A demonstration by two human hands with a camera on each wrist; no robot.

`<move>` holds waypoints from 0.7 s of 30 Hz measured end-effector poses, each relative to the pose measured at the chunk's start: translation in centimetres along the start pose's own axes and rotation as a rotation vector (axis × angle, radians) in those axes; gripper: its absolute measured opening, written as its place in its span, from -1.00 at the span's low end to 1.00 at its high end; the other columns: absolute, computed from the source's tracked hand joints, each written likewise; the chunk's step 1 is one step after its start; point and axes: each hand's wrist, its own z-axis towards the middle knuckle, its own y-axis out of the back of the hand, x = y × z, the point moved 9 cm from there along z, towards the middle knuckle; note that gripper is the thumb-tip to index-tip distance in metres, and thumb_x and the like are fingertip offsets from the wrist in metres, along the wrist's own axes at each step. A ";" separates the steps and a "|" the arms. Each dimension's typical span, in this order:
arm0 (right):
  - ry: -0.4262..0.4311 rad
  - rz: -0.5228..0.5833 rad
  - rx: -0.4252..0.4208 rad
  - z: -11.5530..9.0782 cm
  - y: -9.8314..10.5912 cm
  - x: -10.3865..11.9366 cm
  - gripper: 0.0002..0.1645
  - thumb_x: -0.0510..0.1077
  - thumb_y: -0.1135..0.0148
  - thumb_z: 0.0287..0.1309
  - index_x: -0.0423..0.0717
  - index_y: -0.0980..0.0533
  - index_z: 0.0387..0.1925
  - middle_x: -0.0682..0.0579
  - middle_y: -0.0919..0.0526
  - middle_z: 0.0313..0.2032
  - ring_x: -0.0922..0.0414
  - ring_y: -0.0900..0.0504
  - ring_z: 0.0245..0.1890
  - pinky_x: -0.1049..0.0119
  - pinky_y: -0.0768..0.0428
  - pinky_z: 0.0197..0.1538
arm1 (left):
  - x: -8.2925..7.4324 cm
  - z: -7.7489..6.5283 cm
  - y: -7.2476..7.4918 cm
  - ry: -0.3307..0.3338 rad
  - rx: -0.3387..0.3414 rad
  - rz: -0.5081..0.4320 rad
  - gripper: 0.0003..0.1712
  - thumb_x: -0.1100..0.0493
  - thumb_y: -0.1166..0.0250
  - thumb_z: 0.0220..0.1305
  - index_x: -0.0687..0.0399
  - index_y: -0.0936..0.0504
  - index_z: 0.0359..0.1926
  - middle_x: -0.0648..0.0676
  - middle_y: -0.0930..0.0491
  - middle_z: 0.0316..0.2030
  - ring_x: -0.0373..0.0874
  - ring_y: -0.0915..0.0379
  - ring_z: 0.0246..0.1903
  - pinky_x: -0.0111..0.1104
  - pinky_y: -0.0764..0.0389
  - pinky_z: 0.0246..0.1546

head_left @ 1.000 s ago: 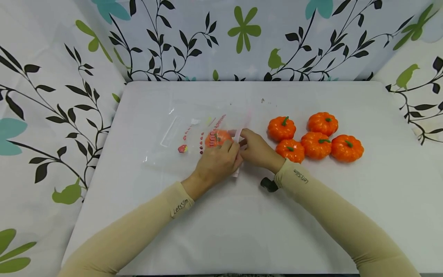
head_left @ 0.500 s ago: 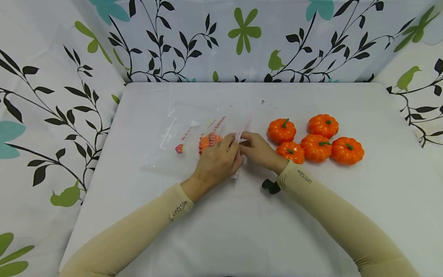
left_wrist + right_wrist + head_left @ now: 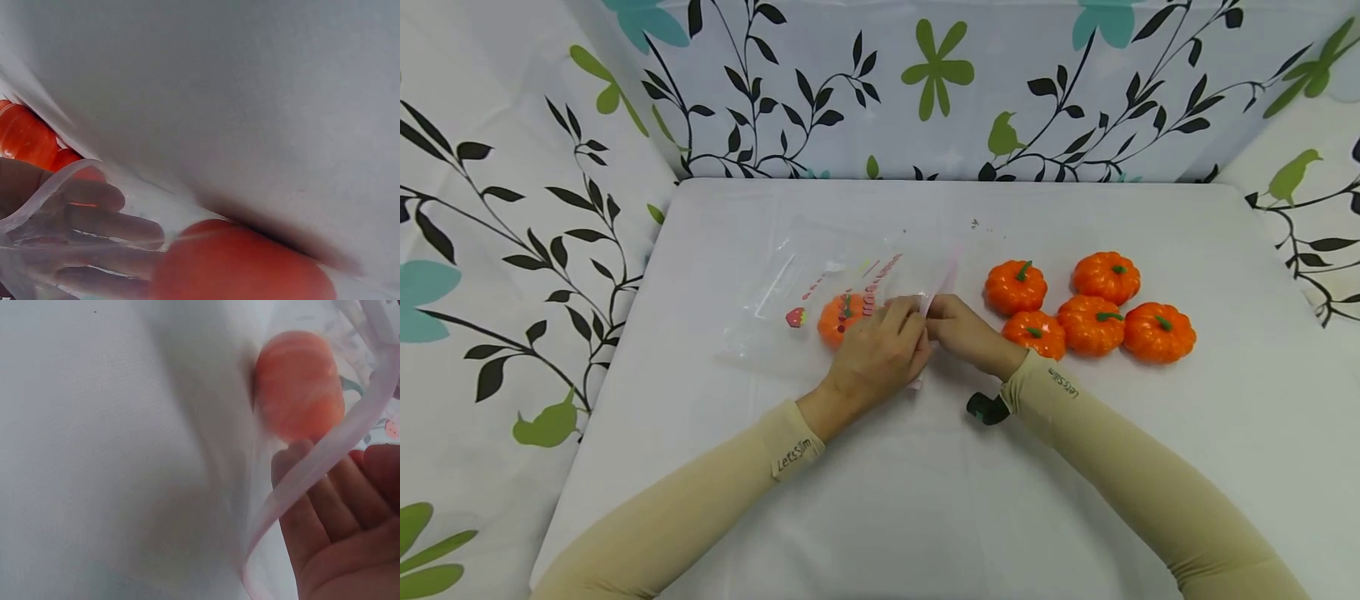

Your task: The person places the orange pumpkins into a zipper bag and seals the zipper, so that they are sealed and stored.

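A clear plastic zip bag (image 3: 760,329) with a pink edge and red print lies flat on the table. Inside it is a small orange toy pumpkin (image 3: 832,323) with a green stem. My left hand (image 3: 880,350) pinches the bag near its mouth, in front of the pumpkin. My right hand (image 3: 966,333) reaches into the mouth from the right. In the right wrist view its fingers stretch past the pink strip (image 3: 319,464), their tips right at the pumpkin (image 3: 297,384). The left wrist view shows those straight fingers (image 3: 119,225) through the plastic, beside the pumpkin (image 3: 237,265).
Several more orange pumpkins (image 3: 1092,325) stand in a cluster just right of my right hand. A black device (image 3: 987,408) sits under the right wrist. Behind the white table (image 3: 880,517) hangs a leaf-patterned cloth (image 3: 820,83), which also covers both sides.
The pumpkin in the bag has slid left, away from the mouth, and turned so its stem shows. My left hand keeps its hold on the bag; both hands stay nearly in place.
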 end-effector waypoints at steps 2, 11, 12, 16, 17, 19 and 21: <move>0.003 0.004 0.020 0.1 -0.4 -0.1 -0.66 -0.35 0.06 0.25 -0.46 -0.61 -0.15 0.02 -0.60 -0.41 0.10 -0.45 -0.33 0.36 -0.42 -0.23 | 0.1 0.0 0.1 -0.001 -0.008 -0.007 -0.84 0.21 -0.22 0.23 0.25 -0.59 -0.31 0.14 -0.58 -0.21 -0.06 -0.55 -0.47 -0.38 -0.60 -0.56; 0.029 -0.046 0.068 -0.4 -1.2 -0.3 -0.74 -0.38 0.06 0.20 -0.30 -0.59 -0.36 0.06 -0.46 -0.52 0.13 -0.38 -0.44 0.36 -0.35 -0.32 | 0.2 -0.2 0.6 -0.001 -0.043 -0.008 -0.84 0.19 -0.25 0.18 0.25 -0.57 -0.36 0.14 -0.53 -0.28 -0.09 -0.45 -0.60 -0.38 -0.56 -0.64; 0.048 -0.064 0.074 -0.9 -1.1 0.0 -0.70 -0.37 0.05 0.26 -0.34 -0.63 -0.23 0.03 -0.57 -0.43 0.12 -0.47 -0.36 0.36 -0.44 -0.24 | 0.2 -0.1 0.5 0.006 -0.044 -0.015 -0.85 0.20 -0.25 0.17 0.24 -0.57 -0.36 0.14 -0.53 -0.28 -0.09 -0.44 -0.61 -0.38 -0.56 -0.65; 0.113 -0.186 0.055 -3.4 0.5 0.9 -0.56 -0.29 -0.02 0.43 -0.27 -0.52 0.27 -0.06 -0.65 0.14 0.03 -0.57 0.17 0.07 -0.51 0.25 | 0.7 -0.1 0.3 0.044 -0.038 -0.041 -0.87 0.21 -0.24 0.17 0.22 -0.58 -0.39 0.14 -0.56 -0.26 -0.09 -0.46 -0.59 -0.38 -0.55 -0.68; 0.118 -0.220 0.041 -4.1 1.0 1.1 -0.52 -0.26 -0.05 0.44 -0.22 -0.48 0.33 -0.03 -0.60 0.22 0.02 -0.53 0.25 0.01 -0.48 0.29 | 0.8 0.0 0.2 0.055 -0.036 -0.050 -0.88 0.21 -0.24 0.16 0.21 -0.58 -0.39 0.14 -0.56 -0.25 -0.08 -0.48 -0.58 -0.38 -0.56 -0.67; 0.133 -0.295 -0.004 -5.6 2.3 1.5 -0.50 -0.20 -0.10 0.45 -0.11 -0.47 0.36 0.04 -0.58 0.25 0.03 -0.49 0.31 -0.07 -0.46 0.30 | 1.1 0.0 0.1 0.078 -0.030 -0.069 -0.88 0.21 -0.24 0.17 0.21 -0.59 -0.39 0.13 -0.56 -0.24 -0.07 -0.51 -0.55 -0.36 -0.58 -0.65; 0.160 -0.368 -0.063 -7.1 3.6 2.3 -0.49 -0.14 -0.17 0.43 -0.02 -0.48 0.36 0.12 -0.59 0.24 0.08 -0.48 0.31 -0.08 -0.48 0.28 | 1.5 0.0 -0.1 0.104 -0.022 -0.104 -0.90 0.23 -0.24 0.17 0.21 -0.58 -0.38 0.13 -0.55 -0.24 -0.07 -0.52 -0.52 -0.35 -0.61 -0.62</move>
